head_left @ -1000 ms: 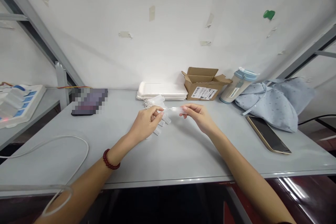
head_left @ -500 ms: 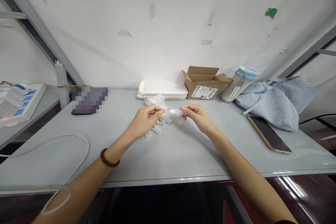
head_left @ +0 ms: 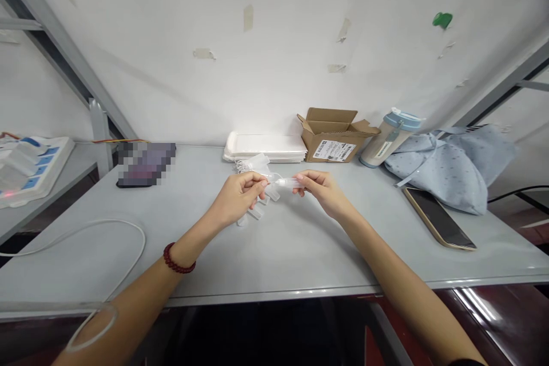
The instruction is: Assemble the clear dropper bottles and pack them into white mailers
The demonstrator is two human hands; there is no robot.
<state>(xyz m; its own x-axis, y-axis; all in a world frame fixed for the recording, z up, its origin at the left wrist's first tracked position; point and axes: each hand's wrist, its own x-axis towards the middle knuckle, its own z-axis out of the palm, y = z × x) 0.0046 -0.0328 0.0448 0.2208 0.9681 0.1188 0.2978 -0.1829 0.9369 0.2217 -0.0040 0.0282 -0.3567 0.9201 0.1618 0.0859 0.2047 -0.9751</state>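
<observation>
Over the middle of the table, my right hand (head_left: 319,190) pinches a small translucent plastic piece (head_left: 292,182) with a narrower white end pointing left. From that end a thin white cord (head_left: 273,182) runs to my left hand (head_left: 241,197), whose thumb and forefinger are closed on it. A fine white loop arches between the two hands. Behind and below my left fingers lies a loose pile of similar translucent pieces (head_left: 256,164), some with thin white loops. My fingers cover part of the pile and both ends of what I hold.
At the back are a stack of white trays (head_left: 270,147), an open cardboard box (head_left: 332,140) and a leaning bottle (head_left: 388,140). A blue cloth bag (head_left: 441,166) and a phone (head_left: 440,218) are to the right. Leftward lie a pixelated dark object (head_left: 148,164) and a white cable (head_left: 139,240).
</observation>
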